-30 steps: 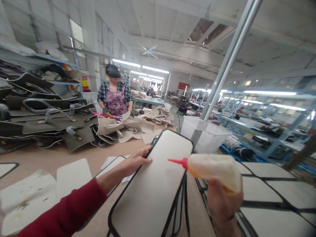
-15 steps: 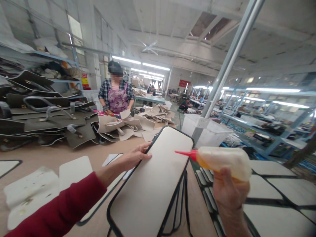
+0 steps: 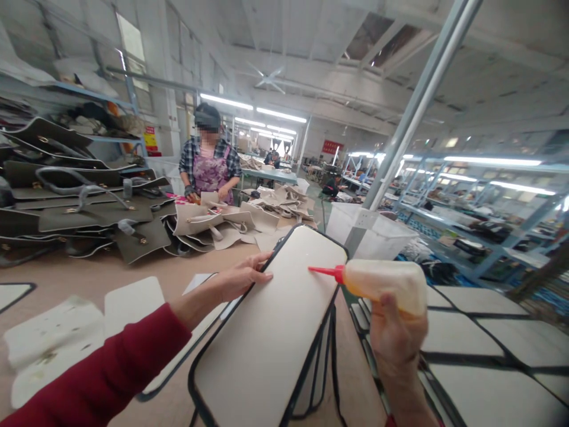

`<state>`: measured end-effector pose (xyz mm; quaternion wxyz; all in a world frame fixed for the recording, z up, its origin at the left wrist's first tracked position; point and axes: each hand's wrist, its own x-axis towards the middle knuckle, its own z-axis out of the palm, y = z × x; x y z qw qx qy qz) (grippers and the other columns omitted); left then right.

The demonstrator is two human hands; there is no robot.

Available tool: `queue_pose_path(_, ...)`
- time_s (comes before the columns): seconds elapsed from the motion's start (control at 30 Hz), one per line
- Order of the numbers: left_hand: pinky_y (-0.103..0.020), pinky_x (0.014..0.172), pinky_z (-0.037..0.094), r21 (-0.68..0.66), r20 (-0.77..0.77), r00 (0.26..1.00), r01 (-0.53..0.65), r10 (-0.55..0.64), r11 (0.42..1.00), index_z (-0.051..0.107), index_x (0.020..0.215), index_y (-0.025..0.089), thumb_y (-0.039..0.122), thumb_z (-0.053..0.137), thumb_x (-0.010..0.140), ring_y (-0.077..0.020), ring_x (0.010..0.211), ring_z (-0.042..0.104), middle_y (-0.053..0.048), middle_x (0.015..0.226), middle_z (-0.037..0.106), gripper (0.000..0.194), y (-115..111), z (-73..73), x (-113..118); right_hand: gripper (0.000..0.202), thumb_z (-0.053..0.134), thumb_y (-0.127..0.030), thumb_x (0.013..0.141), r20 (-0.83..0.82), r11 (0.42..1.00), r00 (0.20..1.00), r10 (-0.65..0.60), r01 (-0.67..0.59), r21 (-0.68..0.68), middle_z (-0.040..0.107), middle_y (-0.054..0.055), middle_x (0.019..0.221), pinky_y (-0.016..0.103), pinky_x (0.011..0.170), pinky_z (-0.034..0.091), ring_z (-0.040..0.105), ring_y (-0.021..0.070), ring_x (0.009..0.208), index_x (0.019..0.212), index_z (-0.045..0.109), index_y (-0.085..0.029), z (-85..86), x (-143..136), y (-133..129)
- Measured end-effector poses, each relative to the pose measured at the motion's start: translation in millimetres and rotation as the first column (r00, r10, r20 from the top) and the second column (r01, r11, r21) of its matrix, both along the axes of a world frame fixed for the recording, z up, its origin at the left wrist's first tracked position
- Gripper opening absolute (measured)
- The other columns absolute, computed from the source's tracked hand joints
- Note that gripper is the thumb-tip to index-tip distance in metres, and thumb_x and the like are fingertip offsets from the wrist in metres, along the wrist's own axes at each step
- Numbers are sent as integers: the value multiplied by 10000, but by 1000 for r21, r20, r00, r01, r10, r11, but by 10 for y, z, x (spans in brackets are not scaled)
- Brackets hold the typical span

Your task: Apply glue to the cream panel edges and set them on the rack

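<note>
My left hand grips the left edge of a long cream panel with rounded corners and a dark border, thumb on its face and fingers behind. The panel is tilted up above other dark-edged panels. In my right hand is a clear squeeze bottle with yellowish liquid and a red nozzle. It lies sideways, its tip pointing left over the panel's upper part. Whether the tip touches the surface I cannot tell.
Dark bag pieces are heaped at left, beige ones at the back of the table. A stained white sheet lies at left. Stacked cream panels fill the right. Behind the table stands a co-worker, near a metal post.
My right hand has brought the bottle slightly left, so the nozzle reaches further over the panel. My left hand keeps its grip. The co-worker's hands have shifted over the beige pieces.
</note>
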<state>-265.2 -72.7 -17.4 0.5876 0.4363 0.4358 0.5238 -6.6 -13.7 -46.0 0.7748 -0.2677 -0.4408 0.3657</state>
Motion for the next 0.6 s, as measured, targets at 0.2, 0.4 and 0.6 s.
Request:
queue_pose_path(0.2,-260,655,528,-21,9,998,-70,70,997,492,1337,165,137,721,632,-186,739,665,-79,941,724,742,11,-33,-60,779,803,-360,587,187,935,922,339,-307,-180,633,158,1091,383,767,526,628,267,911,1261,490,-128,-353,45,-245)
queue_pose_path(0.4,-249,628,519,-3,8,1000,4,-4,1000,520,1314,191,154,724,640,-191,761,666,-89,1047,704,705,-9,-11,60,719,800,-367,604,49,998,998,-44,42,43,598,102,1102,374,895,467,591,210,949,1217,499,-144,78,-117,8)
queue_pose_path(0.6,-293,712,533,9,53,993,-102,101,995,474,1356,200,169,742,636,-246,908,666,-101,1137,679,769,-23,-53,-34,909,847,-517,464,190,888,875,446,-406,-217,647,127,1078,344,732,533,623,292,941,1241,520,-177,-334,-60,-445)
